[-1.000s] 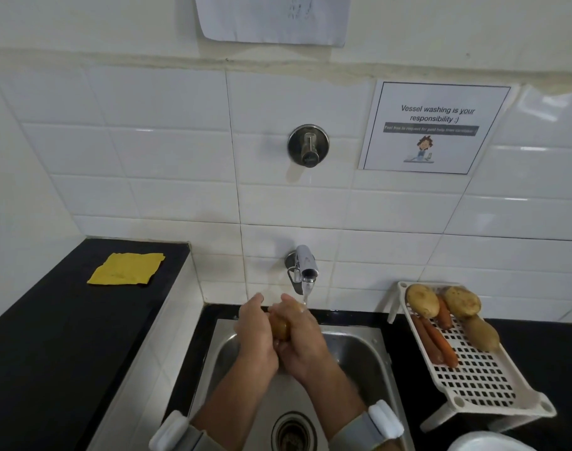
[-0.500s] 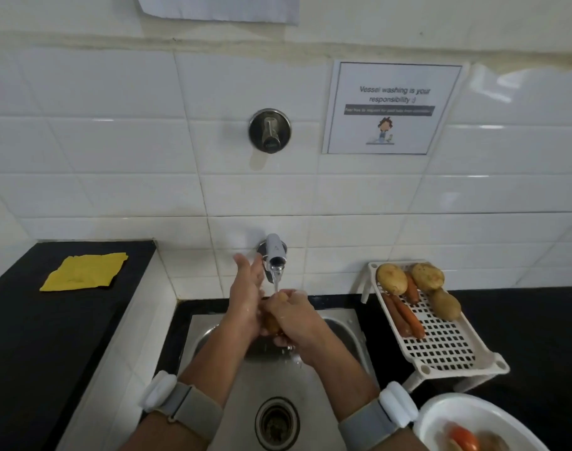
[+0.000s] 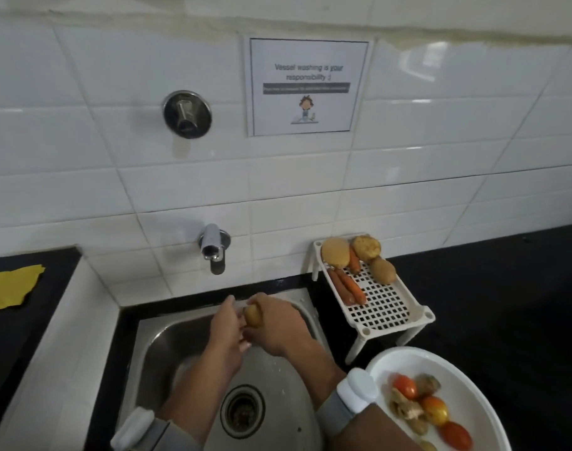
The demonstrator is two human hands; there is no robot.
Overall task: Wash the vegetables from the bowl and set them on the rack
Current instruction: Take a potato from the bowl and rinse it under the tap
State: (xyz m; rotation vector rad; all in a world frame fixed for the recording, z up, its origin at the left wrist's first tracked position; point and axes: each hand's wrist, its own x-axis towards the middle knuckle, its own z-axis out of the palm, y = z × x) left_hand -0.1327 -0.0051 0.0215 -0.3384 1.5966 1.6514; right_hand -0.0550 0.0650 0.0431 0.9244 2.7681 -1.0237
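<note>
Over the steel sink [image 3: 187, 346], my right hand [image 3: 278, 330] grips a small potato [image 3: 253, 315], and my left hand [image 3: 226, 333] presses against it from the left. The tap [image 3: 213, 250] sits on the wall above them; no water stream is visible. To the right stands a white perforated rack [image 3: 388, 307] holding three potatoes [image 3: 335, 252] and several carrots [image 3: 349, 286] at its far end. A white bowl [image 3: 473, 392] at the lower right holds tomatoes [image 3: 435, 410] and ginger pieces.
A black counter [image 3: 505, 304] surrounds the sink and extends right. A yellow cloth [image 3: 9, 286] lies on the raised counter at left. A round valve knob [image 3: 187, 113] and a paper notice [image 3: 305, 87] are on the tiled wall. The sink drain [image 3: 242, 410] is near me.
Both hands have dropped lower into the sink, away from the tap, still around the potato. The view has shifted right and down, bringing more of the bowl into sight.
</note>
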